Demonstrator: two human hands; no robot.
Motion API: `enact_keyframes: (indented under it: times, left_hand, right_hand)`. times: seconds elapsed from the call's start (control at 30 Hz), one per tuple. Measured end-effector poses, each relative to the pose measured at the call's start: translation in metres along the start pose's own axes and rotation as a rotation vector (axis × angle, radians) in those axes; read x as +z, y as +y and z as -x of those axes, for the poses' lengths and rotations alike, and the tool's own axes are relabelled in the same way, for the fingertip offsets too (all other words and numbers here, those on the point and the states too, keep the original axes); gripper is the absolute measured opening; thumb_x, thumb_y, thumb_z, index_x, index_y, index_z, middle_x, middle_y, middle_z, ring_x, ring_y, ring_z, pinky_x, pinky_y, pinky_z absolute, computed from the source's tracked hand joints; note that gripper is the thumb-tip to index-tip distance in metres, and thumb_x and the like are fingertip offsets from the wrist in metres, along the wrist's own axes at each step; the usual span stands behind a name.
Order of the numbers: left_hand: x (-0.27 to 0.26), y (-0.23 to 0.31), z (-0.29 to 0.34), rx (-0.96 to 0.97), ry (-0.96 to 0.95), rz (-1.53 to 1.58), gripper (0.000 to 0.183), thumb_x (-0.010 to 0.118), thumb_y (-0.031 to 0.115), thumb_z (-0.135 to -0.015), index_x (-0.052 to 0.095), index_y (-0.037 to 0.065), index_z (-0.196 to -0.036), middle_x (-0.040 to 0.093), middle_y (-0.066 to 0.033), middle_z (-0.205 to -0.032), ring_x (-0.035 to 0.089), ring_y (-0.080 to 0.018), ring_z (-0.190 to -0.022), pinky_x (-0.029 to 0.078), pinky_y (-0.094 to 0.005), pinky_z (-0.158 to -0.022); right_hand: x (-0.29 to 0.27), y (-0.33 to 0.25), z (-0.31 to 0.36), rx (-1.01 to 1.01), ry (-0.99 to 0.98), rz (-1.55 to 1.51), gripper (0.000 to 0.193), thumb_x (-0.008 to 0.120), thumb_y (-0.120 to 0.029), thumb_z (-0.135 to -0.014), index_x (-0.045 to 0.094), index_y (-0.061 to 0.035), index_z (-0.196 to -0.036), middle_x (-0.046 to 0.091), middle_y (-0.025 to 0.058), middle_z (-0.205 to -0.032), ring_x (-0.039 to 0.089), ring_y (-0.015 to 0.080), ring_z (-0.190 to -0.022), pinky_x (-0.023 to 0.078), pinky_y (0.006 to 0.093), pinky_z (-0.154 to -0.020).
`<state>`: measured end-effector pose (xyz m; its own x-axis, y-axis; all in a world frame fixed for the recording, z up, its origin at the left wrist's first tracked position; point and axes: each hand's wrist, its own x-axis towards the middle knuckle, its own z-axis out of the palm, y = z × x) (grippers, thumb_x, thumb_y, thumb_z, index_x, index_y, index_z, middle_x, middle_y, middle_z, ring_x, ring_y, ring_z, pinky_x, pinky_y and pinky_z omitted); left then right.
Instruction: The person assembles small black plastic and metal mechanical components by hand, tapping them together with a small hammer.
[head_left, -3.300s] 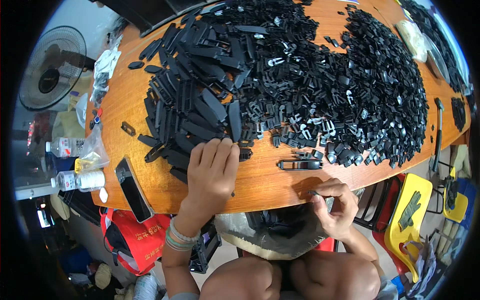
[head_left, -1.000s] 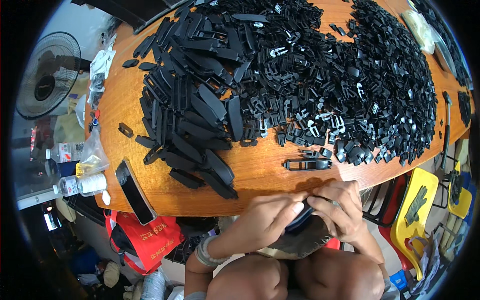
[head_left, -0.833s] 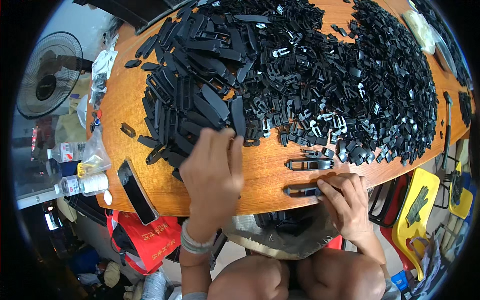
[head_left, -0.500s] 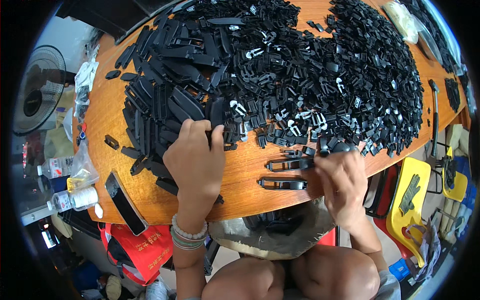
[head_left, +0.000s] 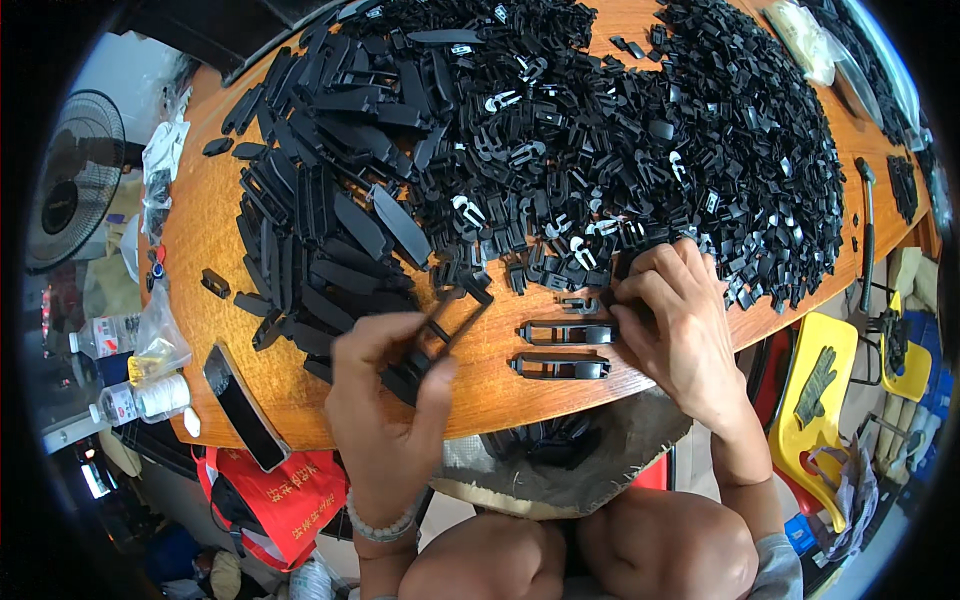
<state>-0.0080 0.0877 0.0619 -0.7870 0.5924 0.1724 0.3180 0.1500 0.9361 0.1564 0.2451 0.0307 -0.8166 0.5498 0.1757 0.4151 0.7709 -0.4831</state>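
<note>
A long black plastic frame (head_left: 455, 325) with an open middle is pinched between the thumb and fingers of my left hand (head_left: 385, 415), tilted above the wooden table. My right hand (head_left: 685, 335) is curled at the near edge of the pile of small black clips (head_left: 640, 160); whatever its fingertips hold is hidden. Just left of it lie two long black frames, an upper one (head_left: 565, 332) and a lower one (head_left: 560, 367), side by side with a small part fitted at their right ends. A small black piece (head_left: 577, 304) sits above them.
Long black plastic pieces (head_left: 330, 215) heap up at the left. A phone (head_left: 245, 405) lies by the table's (head_left: 200, 290) left front edge, with bottles (head_left: 165, 397) beyond. A cloth-lined holder (head_left: 510, 480) with black parts sits above my lap. A yellow chair (head_left: 790, 440) stands right.
My left hand has come back toward me from the long-piece heap with a black frame. My right hand has moved up to the clip pile, away from the two frames.
</note>
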Motion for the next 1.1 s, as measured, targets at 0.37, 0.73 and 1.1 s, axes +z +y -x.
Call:
enact_keyframes:
  times: [0.37, 0.73, 1.1]
  left_hand:
    - [0.005, -0.020, 0.017, -0.501, -0.445, 0.754, 0.034, 0.063, 0.003, -0.083, 0.056, -0.009, -0.114, 0.066, -0.0159, -0.097, 0.066, -0.0217, -0.088, 0.051, -0.0330, -0.085]
    - [0.017, -0.024, 0.029, -0.570, -0.641, 0.670, 0.046, 0.054, 0.005, -0.094, 0.041, -0.010, -0.135, 0.064, -0.0109, -0.108, 0.062, -0.0139, -0.098, 0.047, -0.0260, -0.090]
    - [0.013, -0.016, 0.029, -0.393, -0.627, 0.321, 0.046, 0.058, 0.005, -0.092, 0.045, -0.007, -0.134, 0.062, -0.0047, -0.102, 0.055, -0.0072, -0.090, 0.046, -0.0208, -0.080]
  right_hand:
    - [0.007, -0.002, 0.005, 0.030, 0.036, -0.029, 0.023, 0.067, 0.003, -0.067, 0.059, -0.0022, -0.088, 0.054, 0.0089, -0.090, 0.049, 0.0280, -0.087, 0.039, 0.0371, -0.078]
    - [0.011, -0.034, 0.007, -0.218, 0.276, -0.454, 0.020, 0.071, 0.006, -0.067, 0.063, 0.0028, -0.085, 0.060, 0.0121, -0.080, 0.057, 0.0258, -0.069, 0.048, 0.0338, -0.061]
    - [0.012, -0.044, 0.012, -0.294, 0.244, -0.294, 0.026, 0.071, 0.005, -0.063, 0.064, 0.0080, -0.087, 0.060, 0.0134, -0.084, 0.056, 0.0249, -0.068, 0.047, 0.0336, -0.058]
